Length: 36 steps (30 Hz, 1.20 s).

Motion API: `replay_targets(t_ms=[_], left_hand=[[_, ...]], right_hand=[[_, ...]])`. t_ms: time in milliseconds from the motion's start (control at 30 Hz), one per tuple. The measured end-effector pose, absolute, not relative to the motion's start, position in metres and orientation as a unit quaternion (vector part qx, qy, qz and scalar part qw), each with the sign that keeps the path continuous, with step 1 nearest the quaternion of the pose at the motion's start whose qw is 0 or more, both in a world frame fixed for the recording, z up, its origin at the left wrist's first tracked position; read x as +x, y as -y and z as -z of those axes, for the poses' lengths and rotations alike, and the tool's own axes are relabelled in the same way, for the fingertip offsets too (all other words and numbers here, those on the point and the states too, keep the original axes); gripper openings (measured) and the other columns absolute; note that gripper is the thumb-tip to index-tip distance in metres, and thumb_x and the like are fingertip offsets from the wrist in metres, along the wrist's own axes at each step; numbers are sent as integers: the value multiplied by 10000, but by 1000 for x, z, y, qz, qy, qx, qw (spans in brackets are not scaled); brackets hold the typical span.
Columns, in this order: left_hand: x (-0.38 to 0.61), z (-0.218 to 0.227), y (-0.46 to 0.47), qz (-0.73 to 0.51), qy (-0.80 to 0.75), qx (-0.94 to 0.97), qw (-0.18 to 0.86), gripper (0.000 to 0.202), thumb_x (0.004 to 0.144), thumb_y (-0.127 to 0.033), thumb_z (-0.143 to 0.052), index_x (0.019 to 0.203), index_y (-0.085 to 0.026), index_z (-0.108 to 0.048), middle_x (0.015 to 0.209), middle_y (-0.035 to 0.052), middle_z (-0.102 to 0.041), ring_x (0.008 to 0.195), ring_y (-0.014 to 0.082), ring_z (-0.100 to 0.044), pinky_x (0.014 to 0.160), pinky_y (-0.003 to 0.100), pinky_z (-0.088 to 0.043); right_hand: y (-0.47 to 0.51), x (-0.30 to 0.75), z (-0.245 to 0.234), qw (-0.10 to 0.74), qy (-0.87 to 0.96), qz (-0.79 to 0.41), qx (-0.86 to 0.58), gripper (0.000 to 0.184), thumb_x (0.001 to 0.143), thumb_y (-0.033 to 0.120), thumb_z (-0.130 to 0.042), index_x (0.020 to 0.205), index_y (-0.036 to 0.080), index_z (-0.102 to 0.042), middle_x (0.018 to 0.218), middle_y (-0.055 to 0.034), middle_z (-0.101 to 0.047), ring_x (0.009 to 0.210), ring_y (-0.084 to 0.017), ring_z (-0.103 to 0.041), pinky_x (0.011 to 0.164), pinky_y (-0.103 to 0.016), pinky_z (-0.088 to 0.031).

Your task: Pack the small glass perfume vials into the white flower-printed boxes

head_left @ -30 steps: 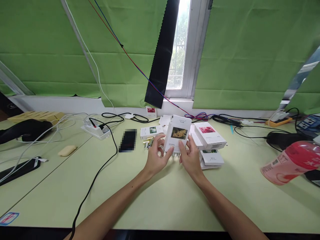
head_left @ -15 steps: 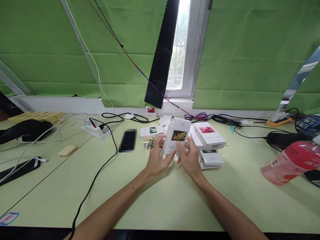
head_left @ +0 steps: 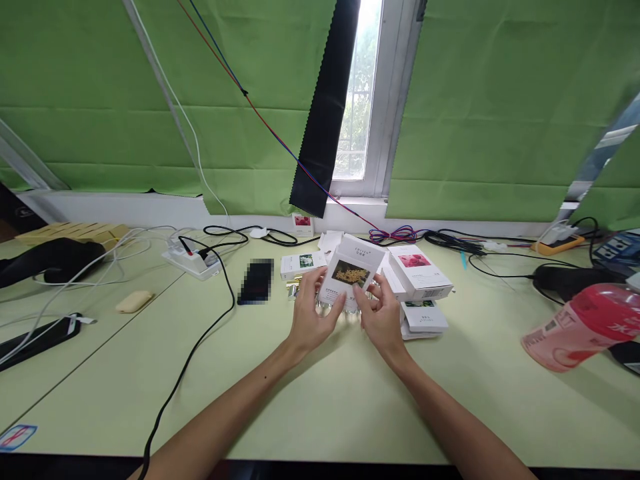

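Observation:
Both hands hold one small white box with a yellow flower picture (head_left: 353, 270) above the pale green table (head_left: 320, 400). My left hand (head_left: 313, 317) grips its lower left side, fingers curled round it. My right hand (head_left: 381, 313) pinches its lower right edge. The box leans back and to the right. Something clear and shiny shows just under the box between my fingers; I cannot make it out. Behind it lie a white box with a pink flower picture (head_left: 419, 269), another white box (head_left: 302, 263) and a small stack of boxes (head_left: 425, 317).
A dark phone (head_left: 256, 281) lies left of my hands, with a black cable (head_left: 200, 340) curving past it. A power strip (head_left: 191, 257) and tangled cables sit at the back left. A pink bottle (head_left: 575, 325) lies at the right. Green curtains hang behind.
The box has been lowered slightly and tilted over to the right in my hands. Both hands have stayed on it, close to the same spot.

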<state>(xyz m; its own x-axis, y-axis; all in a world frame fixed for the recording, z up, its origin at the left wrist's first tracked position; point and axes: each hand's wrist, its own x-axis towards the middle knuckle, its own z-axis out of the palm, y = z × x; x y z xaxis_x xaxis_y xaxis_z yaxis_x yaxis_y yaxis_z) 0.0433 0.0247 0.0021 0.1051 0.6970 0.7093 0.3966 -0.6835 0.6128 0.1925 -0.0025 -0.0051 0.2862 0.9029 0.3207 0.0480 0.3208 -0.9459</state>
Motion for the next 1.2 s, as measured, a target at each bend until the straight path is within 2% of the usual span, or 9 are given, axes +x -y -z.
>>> replay_targets(t_ms=[233, 400, 567, 733, 867, 1033, 1200], left_hand=[[41, -5, -26, -548, -377, 741, 97, 433, 945, -324, -600, 1356, -229, -504, 1293, 124, -603, 1208, 278, -576, 993, 421, -488], [40, -7, -26, -551, -381, 737, 94, 376, 966, -313, -559, 1328, -212, -542, 1258, 121, -625, 1180, 266, -590, 995, 411, -489], [39, -5, -29, -549, -401, 726, 106, 332, 970, -344, -558, 1274, -212, -587, 1204, 98, -678, 1108, 252, -640, 953, 399, -518], [38, -6, -30, -552, -405, 716, 138, 363, 991, -397, -514, 1289, -206, -592, 1244, 109, -685, 1123, 257, -646, 961, 410, -516], [36, -8, -29, -559, -401, 704, 176, 430, 1002, -455, -476, 1327, -194, -579, 1234, 116, -691, 1075, 249, -655, 912, 393, -529], [35, -10, -27, -553, -390, 700, 227, 489, 1008, -505, -444, 1395, -216, -521, 1038, 62, -697, 857, 185, -645, 785, 331, -527], [34, -9, -28, -545, -370, 706, 262, 503, 1004, -548, -422, 1386, -234, -513, 1000, 46, -665, 831, 180, -607, 774, 330, -507]], right_hand=[[3, 191, 6, 643, 501, -359, -454, 561, 811, 511, -748, 1235, 222, -518, 883, -16, -724, 422, -55, -483, 365, -175, -365], [8, 189, 3, 632, 524, -370, -435, 677, 775, 456, -786, 1302, 224, -431, 786, 17, -720, 437, -72, -477, 405, -192, -377], [9, 189, 4, 602, 583, -341, -425, 735, 787, 420, -773, 1361, 217, -362, 788, 10, -747, 432, -73, -449, 416, -207, -362], [8, 188, 9, 574, 633, -323, -408, 762, 784, 370, -783, 1371, 222, -319, 689, 56, -686, 436, -81, -428, 421, -211, -367], [9, 188, 12, 566, 649, -328, -389, 780, 788, 387, -790, 1385, 231, -312, 654, 67, -637, 452, -101, -453, 418, -226, -387], [10, 188, 16, 554, 668, -328, -373, 721, 801, 416, -793, 1367, 253, -377, 650, 68, -608, 468, -106, -468, 426, -229, -413], [10, 188, 17, 541, 685, -319, -368, 655, 802, 417, -797, 1320, 250, -432, 664, 71, -613, 483, -94, -474, 440, -209, -416]])
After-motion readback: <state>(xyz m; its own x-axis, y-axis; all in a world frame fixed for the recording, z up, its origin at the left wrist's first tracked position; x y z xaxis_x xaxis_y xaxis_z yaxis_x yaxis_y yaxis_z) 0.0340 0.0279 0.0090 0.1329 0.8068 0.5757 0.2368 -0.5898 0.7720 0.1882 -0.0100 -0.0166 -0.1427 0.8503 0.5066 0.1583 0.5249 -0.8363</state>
